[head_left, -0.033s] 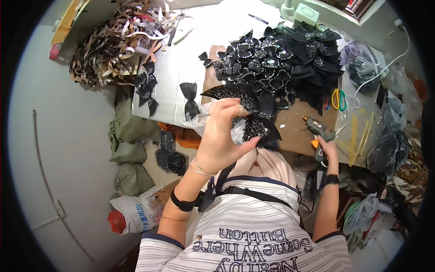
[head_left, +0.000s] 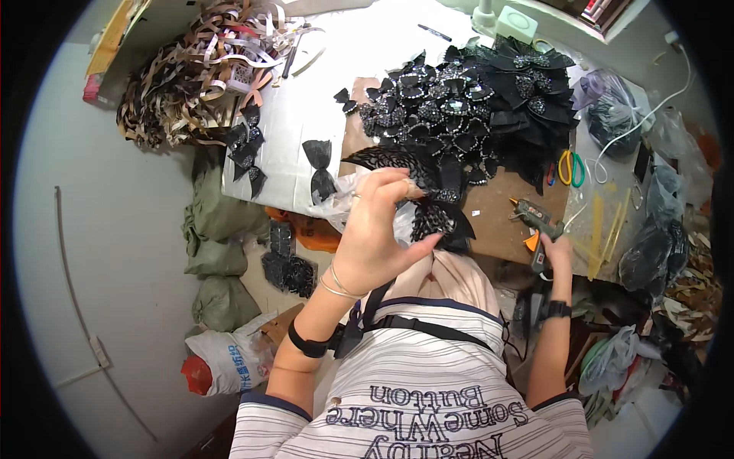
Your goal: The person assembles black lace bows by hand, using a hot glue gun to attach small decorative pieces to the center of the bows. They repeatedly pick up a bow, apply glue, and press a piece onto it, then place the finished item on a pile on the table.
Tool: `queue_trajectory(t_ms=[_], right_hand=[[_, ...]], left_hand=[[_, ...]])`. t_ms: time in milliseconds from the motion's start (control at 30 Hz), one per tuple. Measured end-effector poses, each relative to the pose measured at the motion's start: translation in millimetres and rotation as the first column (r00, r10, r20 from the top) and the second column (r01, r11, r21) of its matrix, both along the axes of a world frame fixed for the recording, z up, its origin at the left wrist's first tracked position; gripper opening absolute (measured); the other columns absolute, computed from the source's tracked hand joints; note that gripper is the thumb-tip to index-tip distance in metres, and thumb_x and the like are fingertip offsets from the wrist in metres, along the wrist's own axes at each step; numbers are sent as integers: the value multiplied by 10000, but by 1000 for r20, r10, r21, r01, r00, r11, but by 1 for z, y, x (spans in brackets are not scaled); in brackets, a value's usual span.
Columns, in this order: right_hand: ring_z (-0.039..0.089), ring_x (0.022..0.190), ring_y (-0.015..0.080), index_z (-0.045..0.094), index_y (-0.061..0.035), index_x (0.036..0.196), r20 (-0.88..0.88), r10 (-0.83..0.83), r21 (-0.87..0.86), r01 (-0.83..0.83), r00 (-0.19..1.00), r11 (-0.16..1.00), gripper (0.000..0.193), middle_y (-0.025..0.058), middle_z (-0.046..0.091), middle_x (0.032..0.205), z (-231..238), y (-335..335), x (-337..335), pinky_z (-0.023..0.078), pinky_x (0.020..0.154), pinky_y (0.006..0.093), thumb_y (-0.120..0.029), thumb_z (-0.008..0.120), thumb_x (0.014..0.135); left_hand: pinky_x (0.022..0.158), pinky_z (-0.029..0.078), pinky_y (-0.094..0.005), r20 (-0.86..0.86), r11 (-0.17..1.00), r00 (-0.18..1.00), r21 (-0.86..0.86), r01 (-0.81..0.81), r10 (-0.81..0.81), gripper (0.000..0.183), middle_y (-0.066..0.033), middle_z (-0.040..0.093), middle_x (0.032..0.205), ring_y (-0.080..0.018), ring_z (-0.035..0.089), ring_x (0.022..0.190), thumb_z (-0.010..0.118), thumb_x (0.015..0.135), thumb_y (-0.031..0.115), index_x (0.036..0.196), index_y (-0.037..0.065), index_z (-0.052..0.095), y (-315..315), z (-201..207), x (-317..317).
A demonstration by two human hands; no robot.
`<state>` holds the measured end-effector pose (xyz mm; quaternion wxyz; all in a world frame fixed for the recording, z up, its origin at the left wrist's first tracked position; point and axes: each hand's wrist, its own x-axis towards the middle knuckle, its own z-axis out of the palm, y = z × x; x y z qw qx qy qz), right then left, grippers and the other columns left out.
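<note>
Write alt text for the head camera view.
A person's right hand holds a glue gun at a worktable, while the left hand curves at a black patterned bow, grip unclear. Jewelled black bows are piled beyond; tangled ribbons lie upper left.

By the far left corner of my table [head_left: 336,53] I see tangled ribbons [head_left: 180,84] — brown, black, white. A dark pen [head_left: 434,32] lies near the far edge, scissors [head_left: 566,167] with yellow and green handles toward the right — green sacks [head_left: 218,245] slump below the near left corner.
</note>
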<state>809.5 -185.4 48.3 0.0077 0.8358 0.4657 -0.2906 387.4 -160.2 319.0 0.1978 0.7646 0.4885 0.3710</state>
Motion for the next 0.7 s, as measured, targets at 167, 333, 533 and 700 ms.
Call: queue_trajectory(t_ms=[167,333,533,700], right_hand=[[562,1122,201,524,-4,1302,-984,142,150,62,112,987,467,109,614,1208,157,40,-148,413,985,321,-333,526,971],[593,1000,109,527,59,1248,-998,-54,-56,-232,12,971,402,75,618,1163,200,43,-217,475,888,258,-58,632,878],[592,980,98,568,59,1200,-986,-131,-101,-261,-101,960,364,63,626,1138,216,40,-248,476,884,260,-18,640,852],[618,896,98,590,72,1121,-999,-48,-41,-343,-11,938,328,66,651,1031,230,30,-272,511,791,231,17,692,815]], left_hand=[[924,442,-431,26,993,995,-66,102,-100,716,-181,515,1135,-369,507,1121,854,575,67,1171,38,458,-1,-3,15],[994,396,-428,-65,981,994,-181,76,-89,926,-201,411,1284,-374,426,1212,905,532,207,1309,26,435,-8,2,10],[1005,408,-391,386,723,694,-631,-281,607,919,-127,384,1348,-229,443,1202,819,713,211,1425,10,274,-46,-31,-25],[837,511,-261,701,677,285,-710,196,653,283,-76,659,1034,-111,621,922,703,833,11,1102,-18,619,-61,-37,-24]])
